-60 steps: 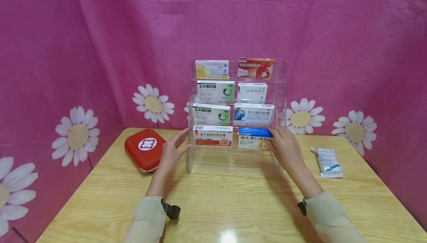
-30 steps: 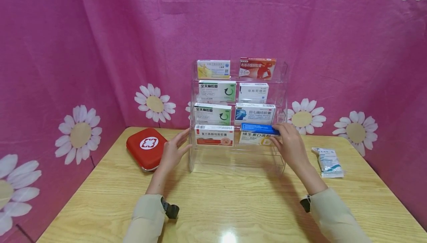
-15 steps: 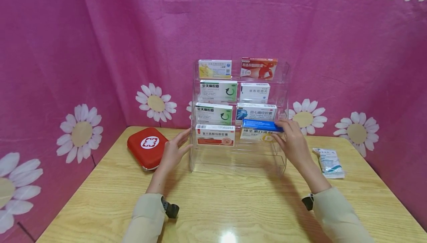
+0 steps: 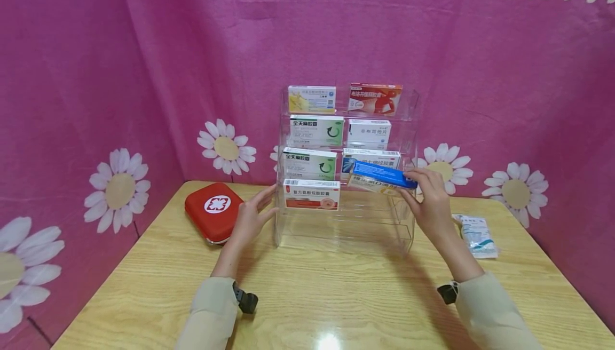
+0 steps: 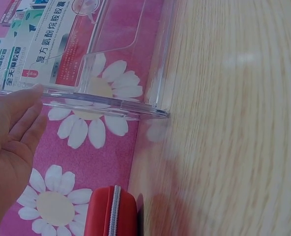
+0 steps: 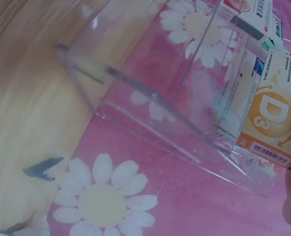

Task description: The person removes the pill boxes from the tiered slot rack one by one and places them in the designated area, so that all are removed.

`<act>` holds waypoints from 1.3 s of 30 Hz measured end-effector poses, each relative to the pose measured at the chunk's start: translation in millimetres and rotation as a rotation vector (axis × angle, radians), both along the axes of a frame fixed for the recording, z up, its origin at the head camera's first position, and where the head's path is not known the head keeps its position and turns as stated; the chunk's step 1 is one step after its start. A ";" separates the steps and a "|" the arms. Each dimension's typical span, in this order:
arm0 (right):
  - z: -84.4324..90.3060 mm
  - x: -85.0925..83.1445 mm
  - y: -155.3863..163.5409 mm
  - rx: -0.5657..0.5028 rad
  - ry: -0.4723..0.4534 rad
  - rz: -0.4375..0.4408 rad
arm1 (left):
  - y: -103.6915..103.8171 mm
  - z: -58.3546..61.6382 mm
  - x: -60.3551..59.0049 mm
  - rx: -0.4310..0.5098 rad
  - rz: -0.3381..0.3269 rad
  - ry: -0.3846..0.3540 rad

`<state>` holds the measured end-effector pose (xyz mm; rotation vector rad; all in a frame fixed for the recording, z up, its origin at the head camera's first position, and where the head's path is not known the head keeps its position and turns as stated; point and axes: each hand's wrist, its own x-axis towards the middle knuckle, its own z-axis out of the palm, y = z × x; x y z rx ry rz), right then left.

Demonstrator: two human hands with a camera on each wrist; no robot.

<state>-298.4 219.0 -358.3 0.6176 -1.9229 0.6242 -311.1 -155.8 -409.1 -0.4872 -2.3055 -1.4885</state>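
Observation:
A clear acrylic stand [image 4: 307,232] holds medicine boxes in tiers. My right hand [image 4: 434,206] pinches the right end of a blue-topped vitamin D medicine box [image 4: 381,174], tilted with its right end lower. It overlaps the blue-and-white box [image 4: 391,158] behind it in the head view. In the right wrist view the orange D3 face of the vitamin D box [image 6: 268,110] shows beside the stand's side panel. My left hand [image 4: 251,219] touches the stand's left side with fingers extended. A red-and-white box [image 4: 312,195] sits in the lowest filled tier, at left.
A red zippered first-aid case [image 4: 213,212] lies left of the stand, close to my left forearm. At right on the wooden table [image 4: 307,296] is a white-and-teal plastic packet [image 4: 478,237]. Pink flowered cloth [image 4: 307,35] stands behind and at both sides.
My right hand has lifted the vitamin D box up out of the lower right tier and tipped its top forward, its right end dropping. My left hand stays at the stand's side.

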 end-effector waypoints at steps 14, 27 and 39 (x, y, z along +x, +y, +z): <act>-5.6 18.7 -25.4 -0.118 -0.060 0.110 | -0.8 2.3 1.2 -0.009 -0.006 -0.029; -34.9 28.8 -70.5 -0.054 -0.185 0.213 | -3.3 4.0 0.9 -0.036 0.018 -0.035; -58.2 37.8 -109.9 0.039 -0.318 0.326 | -2.4 4.1 -0.1 -0.061 0.017 -0.039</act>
